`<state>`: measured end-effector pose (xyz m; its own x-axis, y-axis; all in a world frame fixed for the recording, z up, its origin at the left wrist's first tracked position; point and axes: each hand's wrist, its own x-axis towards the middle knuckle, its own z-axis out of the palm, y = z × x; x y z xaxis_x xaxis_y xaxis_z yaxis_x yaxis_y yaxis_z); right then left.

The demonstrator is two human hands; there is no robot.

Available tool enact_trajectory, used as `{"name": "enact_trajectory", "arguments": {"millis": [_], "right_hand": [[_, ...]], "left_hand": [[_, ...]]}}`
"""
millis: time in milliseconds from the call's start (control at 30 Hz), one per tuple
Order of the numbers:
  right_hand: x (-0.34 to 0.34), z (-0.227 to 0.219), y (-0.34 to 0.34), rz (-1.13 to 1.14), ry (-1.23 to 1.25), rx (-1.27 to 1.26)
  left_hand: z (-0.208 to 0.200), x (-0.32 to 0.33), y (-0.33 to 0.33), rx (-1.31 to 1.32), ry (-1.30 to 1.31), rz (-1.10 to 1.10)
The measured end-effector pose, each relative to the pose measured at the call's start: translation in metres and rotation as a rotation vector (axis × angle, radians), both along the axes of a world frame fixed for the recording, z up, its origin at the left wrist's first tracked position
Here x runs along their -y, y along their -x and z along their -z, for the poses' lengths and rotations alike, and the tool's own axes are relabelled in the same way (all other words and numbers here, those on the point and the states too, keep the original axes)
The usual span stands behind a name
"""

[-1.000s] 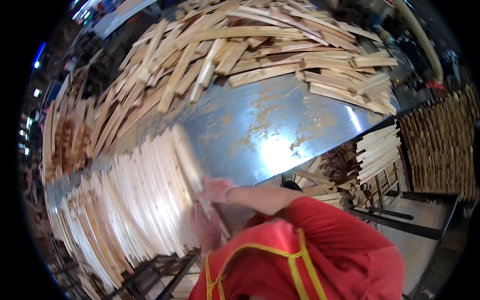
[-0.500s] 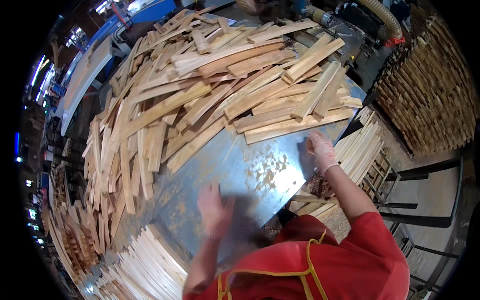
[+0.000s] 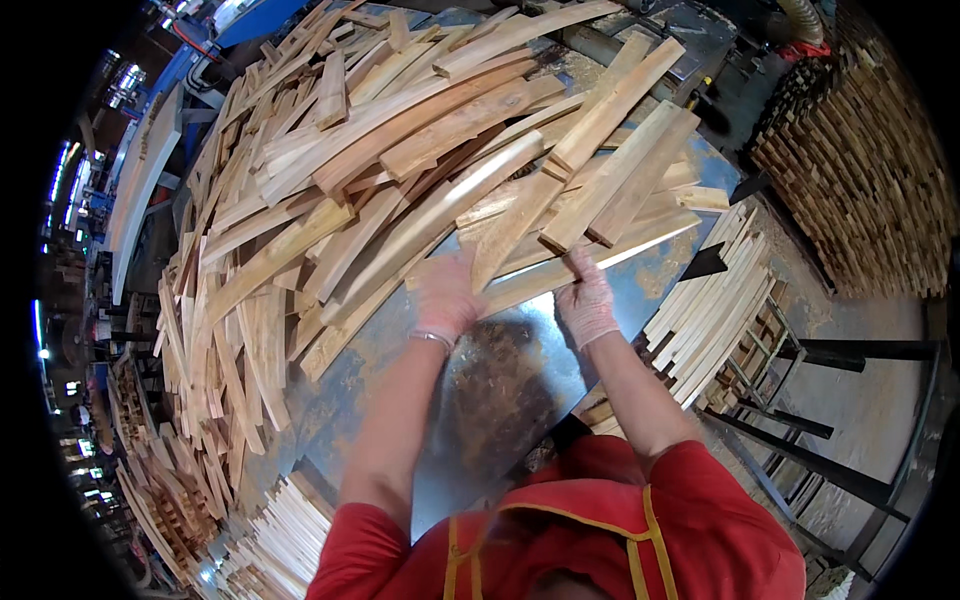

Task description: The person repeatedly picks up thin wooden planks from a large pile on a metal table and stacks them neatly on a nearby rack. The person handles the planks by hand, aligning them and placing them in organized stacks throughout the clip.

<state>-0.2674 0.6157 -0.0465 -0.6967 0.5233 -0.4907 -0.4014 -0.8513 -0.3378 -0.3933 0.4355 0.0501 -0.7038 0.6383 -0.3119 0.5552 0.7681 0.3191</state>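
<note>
My left hand, in a thin pale glove, closes around the near left ends of the wooden boards at the front of a heap. A slanting board comes down to its fingers. The frontmost board runs from beside that hand up to the right. My right hand, gloved too, has its fingers curled over this board's near edge, around its middle. Two short boards lie across it just beyond my right fingers. The fingertips of my left hand are partly hidden by the wood.
A large jumbled pile of boards covers the far and left side of the metal table. Pale strips stand stacked at the lower left. More strips lie on a rack at the right, near a tall wood stack.
Both hands have moved onto the front boards: the left forward from over the bare tabletop, the right leftward from the table's right edge. Several boards at the front have shifted.
</note>
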Motion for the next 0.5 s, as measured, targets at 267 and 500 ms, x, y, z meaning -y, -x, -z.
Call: {"name": "enact_trajectory", "arguments": {"millis": [267, 500], "right_hand": [[0.115, -0.018, -0.088, -0.476, -0.044, 0.087], [0.246, -0.021, -0.207, -1.067, -0.212, 0.259]], "left_hand": [[-0.02, 0.111, -0.169, 0.346, -0.018, -0.321], [0.003, 0.314, -0.317, 0.377, -0.298, -0.439]]}}
